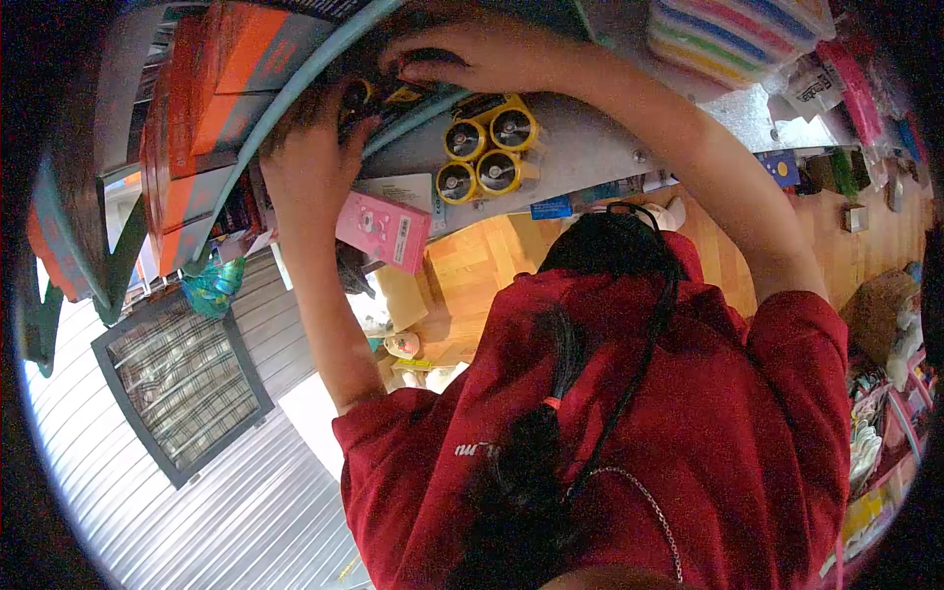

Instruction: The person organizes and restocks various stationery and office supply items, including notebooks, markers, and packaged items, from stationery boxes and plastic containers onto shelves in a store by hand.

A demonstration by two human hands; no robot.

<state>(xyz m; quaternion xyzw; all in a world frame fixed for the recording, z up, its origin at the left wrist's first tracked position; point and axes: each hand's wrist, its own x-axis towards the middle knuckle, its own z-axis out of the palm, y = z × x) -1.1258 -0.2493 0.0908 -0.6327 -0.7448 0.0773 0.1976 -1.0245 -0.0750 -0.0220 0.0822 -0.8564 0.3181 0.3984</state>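
My left hand (320, 147) reaches up at the upper left, its fingers curled beside a dark round item with a yellow edge (358, 95). From the right, my right hand (462, 57) bends its fingers over dark and yellow items in shadow; what it grips is hard to make out. Both hands are close together at a teal curved edge (295, 88). Just below my right hand, a pack of black-and-yellow cylinders (489, 147) rests on a grey shelf (580, 147). A pink box (383, 228) lies near my left wrist.
Orange and grey packages (197, 128) stand at the upper left. Striped cloths (737, 34) are at the upper right. A teal wrapped item (213, 285) hangs at the left, above a framed panel (184, 383). Packaged goods (870, 442) line the right edge.
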